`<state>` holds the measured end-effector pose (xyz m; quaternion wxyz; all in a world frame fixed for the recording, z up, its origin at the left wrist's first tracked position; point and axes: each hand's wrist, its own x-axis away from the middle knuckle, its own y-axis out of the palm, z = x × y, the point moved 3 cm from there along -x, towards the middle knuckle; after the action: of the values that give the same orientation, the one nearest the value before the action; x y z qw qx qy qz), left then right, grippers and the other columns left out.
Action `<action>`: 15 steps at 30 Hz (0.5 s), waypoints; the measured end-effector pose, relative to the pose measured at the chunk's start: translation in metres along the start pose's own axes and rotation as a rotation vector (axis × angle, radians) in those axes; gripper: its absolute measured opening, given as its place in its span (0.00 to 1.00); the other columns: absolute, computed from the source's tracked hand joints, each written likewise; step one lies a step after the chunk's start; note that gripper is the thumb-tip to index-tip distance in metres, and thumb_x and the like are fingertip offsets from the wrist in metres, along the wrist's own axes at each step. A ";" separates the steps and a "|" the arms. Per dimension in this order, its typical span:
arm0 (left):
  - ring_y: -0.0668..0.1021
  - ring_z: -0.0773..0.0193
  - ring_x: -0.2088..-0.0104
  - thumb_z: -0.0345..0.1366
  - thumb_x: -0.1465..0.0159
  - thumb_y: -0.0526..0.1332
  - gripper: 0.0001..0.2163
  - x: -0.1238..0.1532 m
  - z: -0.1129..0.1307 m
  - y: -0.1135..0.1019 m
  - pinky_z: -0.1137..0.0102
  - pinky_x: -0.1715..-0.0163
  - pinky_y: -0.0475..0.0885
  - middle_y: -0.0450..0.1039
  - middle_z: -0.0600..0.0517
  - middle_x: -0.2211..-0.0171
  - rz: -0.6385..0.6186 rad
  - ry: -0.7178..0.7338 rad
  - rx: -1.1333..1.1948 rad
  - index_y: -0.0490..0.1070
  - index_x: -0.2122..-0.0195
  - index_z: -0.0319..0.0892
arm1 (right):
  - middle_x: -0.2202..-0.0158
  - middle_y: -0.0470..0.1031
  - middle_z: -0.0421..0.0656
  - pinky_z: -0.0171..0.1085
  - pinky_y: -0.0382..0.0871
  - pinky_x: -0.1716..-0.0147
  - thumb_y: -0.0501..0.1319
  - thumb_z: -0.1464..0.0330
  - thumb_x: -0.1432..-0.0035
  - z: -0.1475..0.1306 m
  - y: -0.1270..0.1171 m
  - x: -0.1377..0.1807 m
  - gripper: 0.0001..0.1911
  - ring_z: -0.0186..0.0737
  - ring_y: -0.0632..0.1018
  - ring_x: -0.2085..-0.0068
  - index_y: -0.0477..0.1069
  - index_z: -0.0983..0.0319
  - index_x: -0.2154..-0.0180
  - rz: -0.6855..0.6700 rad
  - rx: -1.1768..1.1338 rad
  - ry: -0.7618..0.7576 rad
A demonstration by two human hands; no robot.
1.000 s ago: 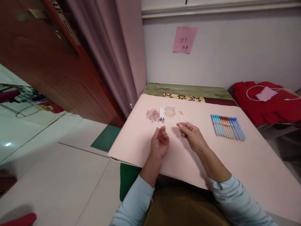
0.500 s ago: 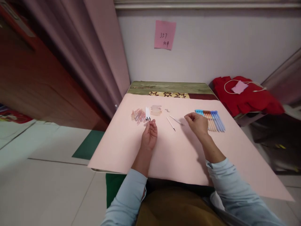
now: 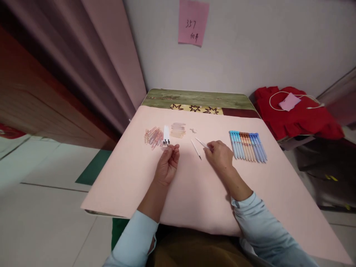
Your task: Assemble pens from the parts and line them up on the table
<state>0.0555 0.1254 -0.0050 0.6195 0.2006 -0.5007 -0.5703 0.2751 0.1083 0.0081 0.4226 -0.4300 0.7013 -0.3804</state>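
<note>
My left hand point(image 3: 167, 166) rests on the pink sheet point(image 3: 194, 185), fingers curled and pinched together just below a small bundle of white refills point(image 3: 166, 135); what it pinches, if anything, is too small to make out. My right hand point(image 3: 220, 155) lies closed with its fingertips on the near end of a thin white tube point(image 3: 201, 142). A loose white refill point(image 3: 196, 149) lies between my hands. A row of blue and orange pens point(image 3: 247, 145) lies just right of my right hand.
A pile of pinkish pen parts point(image 3: 152, 136), a pile of clear parts point(image 3: 178, 129) and tiny pieces point(image 3: 193, 130) lie beyond my hands. A red cloth point(image 3: 300, 118) with a white cable sits to the right. A pink note point(image 3: 193, 21) hangs on the wall; curtain at left.
My right hand reached right toward the pens, then came back left onto the thin tube. My left hand moved up to the white refills. The view swung left and down.
</note>
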 end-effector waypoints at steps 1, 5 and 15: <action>0.82 0.69 0.67 0.23 0.32 0.55 0.09 -0.001 0.000 0.000 0.78 0.63 0.79 0.81 0.45 0.63 -0.008 0.003 -0.008 0.75 0.63 0.34 | 0.65 0.77 0.45 0.38 0.58 0.70 0.60 0.63 0.43 0.000 0.000 -0.001 0.09 0.43 0.75 0.65 0.78 0.57 0.66 0.004 -0.002 -0.001; 0.83 0.68 0.65 0.23 0.33 0.56 0.08 -0.002 -0.001 -0.002 0.77 0.61 0.79 0.81 0.45 0.62 -0.020 0.029 -0.013 0.75 0.63 0.34 | 0.68 0.77 0.43 0.37 0.59 0.70 0.60 0.64 0.43 -0.005 -0.006 0.000 0.08 0.41 0.74 0.69 0.76 0.58 0.66 0.059 -0.079 0.043; 0.81 0.71 0.70 0.27 0.33 0.58 0.05 -0.002 -0.002 -0.005 0.78 0.67 0.79 0.79 0.47 0.64 -0.071 0.050 -0.028 0.74 0.62 0.35 | 0.69 0.77 0.40 0.36 0.72 0.67 0.66 0.57 0.47 0.042 -0.032 -0.017 0.17 0.34 0.76 0.70 0.74 0.62 0.60 0.443 -1.141 0.266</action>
<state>0.0547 0.1258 -0.0106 0.6141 0.2236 -0.4696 -0.5937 0.3270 0.1061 0.0267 0.1043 -0.3815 0.9130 0.1002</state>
